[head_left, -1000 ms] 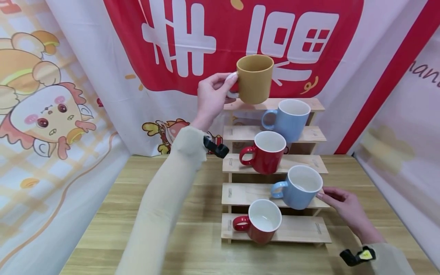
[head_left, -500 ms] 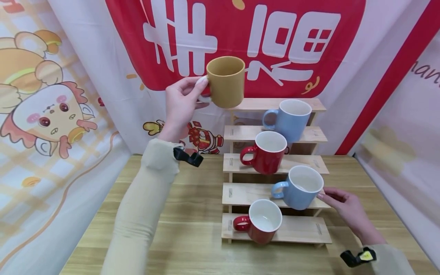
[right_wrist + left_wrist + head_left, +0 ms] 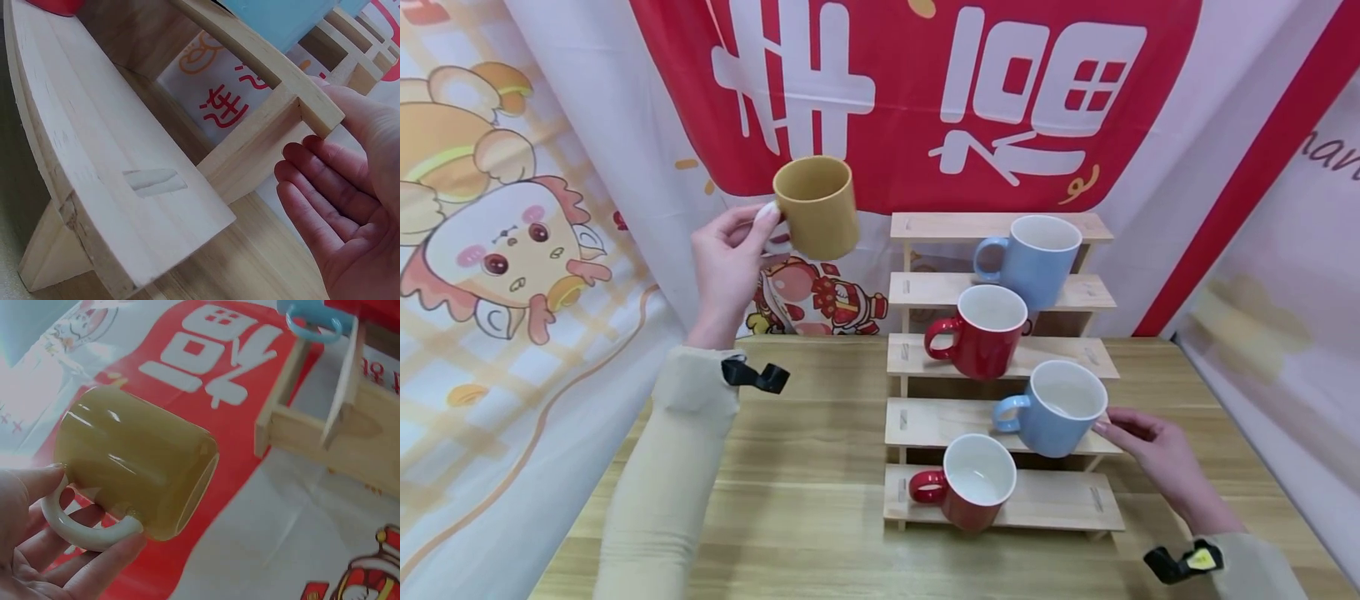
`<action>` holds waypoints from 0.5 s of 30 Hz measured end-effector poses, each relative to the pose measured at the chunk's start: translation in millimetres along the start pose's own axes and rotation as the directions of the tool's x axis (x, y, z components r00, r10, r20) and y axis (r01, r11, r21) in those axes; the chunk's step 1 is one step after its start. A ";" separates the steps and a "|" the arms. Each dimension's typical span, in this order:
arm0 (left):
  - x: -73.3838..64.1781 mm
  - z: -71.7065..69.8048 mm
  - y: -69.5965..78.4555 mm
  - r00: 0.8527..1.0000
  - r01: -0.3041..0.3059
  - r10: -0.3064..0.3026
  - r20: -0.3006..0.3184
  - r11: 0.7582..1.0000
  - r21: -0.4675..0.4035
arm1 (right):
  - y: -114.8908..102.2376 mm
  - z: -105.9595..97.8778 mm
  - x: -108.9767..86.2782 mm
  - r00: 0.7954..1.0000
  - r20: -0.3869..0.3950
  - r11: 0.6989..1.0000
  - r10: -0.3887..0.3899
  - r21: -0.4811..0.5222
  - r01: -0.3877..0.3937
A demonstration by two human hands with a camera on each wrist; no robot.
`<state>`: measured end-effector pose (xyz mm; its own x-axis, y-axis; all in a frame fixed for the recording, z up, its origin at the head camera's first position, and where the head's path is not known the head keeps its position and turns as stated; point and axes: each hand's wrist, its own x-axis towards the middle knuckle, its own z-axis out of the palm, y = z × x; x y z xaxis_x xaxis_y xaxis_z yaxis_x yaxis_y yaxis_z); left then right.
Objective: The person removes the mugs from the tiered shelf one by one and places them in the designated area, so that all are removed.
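At left, a mustard cylindrical mug (image 3: 818, 218) is pinched by its white handle (image 3: 87, 535) in the left hand (image 3: 727, 265); a 5-tier pale wooden rack (image 3: 945, 423) is pinched by the right hand (image 3: 1161, 457)

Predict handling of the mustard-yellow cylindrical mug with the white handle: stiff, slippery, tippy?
The mustard-yellow mug looks rigid, its rim cleanly round. Glossy highlights suggest slippery walls. Held by its white handle in the left hand, it may tilt.
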<state>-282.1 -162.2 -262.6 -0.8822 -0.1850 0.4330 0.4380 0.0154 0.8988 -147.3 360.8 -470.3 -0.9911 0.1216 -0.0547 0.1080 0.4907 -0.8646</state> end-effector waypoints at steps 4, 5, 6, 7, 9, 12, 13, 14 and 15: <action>-4.3 -15.8 -9.4 0.999 -0.021 0.022 -0.033 0.999 0.025 | -1.2 -0.4 -0.8 1.000 0.000 1.000 0.014 -0.002 -0.014; -5.2 -19.4 -11.9 0.999 -0.024 0.025 -0.043 0.999 0.025 | -1.3 -0.5 -0.9 1.000 0.000 1.000 0.019 -0.002 -0.019; -5.8 -23.1 -14.5 0.998 -0.022 0.022 -0.053 1.000 0.013 | -1.2 -0.5 -0.9 1.000 0.001 1.000 0.024 -0.004 -0.024; -6.6 -26.7 -17.1 0.998 -0.020 0.020 -0.062 1.000 0.000 | -1.0 -0.6 -0.9 1.000 0.001 1.000 0.027 -0.004 -0.027; -8.4 -33.5 -22.1 0.997 -0.016 0.014 -0.081 1.000 -0.019 | -0.6 -0.5 -0.8 1.000 -0.003 1.000 0.031 -0.001 -0.031; -11.5 -43.6 -30.0 0.994 -0.009 0.006 -0.110 1.000 -0.026 | 0.5 -0.5 -0.9 1.000 -0.007 0.999 0.030 0.016 -0.030; -12.9 -46.8 -32.5 0.993 -0.003 0.001 -0.121 1.000 -0.019 | 0.6 -0.3 -1.1 1.000 -0.008 0.999 0.030 0.019 -0.030; -14.2 -50.1 -35.2 0.991 0.005 -0.006 -0.133 1.000 -0.011 | 0.6 0.0 -1.1 0.999 -0.011 0.999 0.034 0.022 -0.034; -15.7 -53.7 -38.2 0.989 0.016 -0.016 -0.144 1.000 -0.002 | 0.9 0.4 -1.2 0.999 -0.011 0.999 0.037 0.024 -0.036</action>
<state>-275.7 -212.6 -307.3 -0.8551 -0.3251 0.4039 0.4239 0.0101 0.9056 -146.0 360.7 -471.2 -0.9856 0.1488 -0.0809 0.1419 0.4649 -0.8739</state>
